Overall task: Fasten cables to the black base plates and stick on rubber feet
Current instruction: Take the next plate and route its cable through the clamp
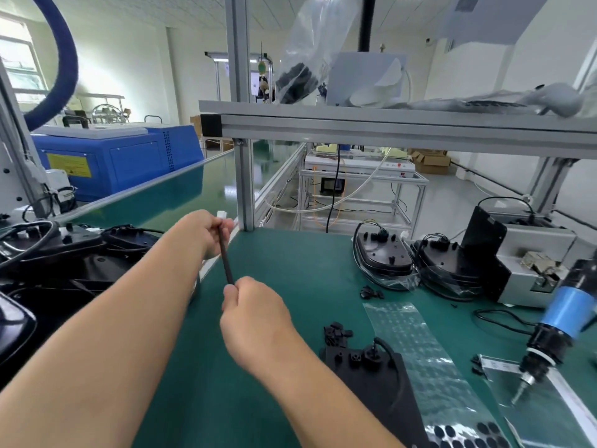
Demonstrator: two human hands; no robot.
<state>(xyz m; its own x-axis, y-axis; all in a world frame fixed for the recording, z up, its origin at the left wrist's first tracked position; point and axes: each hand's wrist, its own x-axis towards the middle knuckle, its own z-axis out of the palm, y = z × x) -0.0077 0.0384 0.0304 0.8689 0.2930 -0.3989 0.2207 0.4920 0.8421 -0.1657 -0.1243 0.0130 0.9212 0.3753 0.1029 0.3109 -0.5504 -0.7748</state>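
- Left hand (211, 232) and right hand (255, 313) each pinch one end of the black cable (225, 257), held above the green table (290, 270).
- It looks light, bendy; gripping near the ends seems best.

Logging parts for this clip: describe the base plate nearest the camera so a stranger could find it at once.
Start at the green mat and go to its lower right, beside the clear rubber-feet sheet. The flat base plate lies there alone, a short cable rising from its top end. Unlike the bagged plates further back, it has no plastic wrap.
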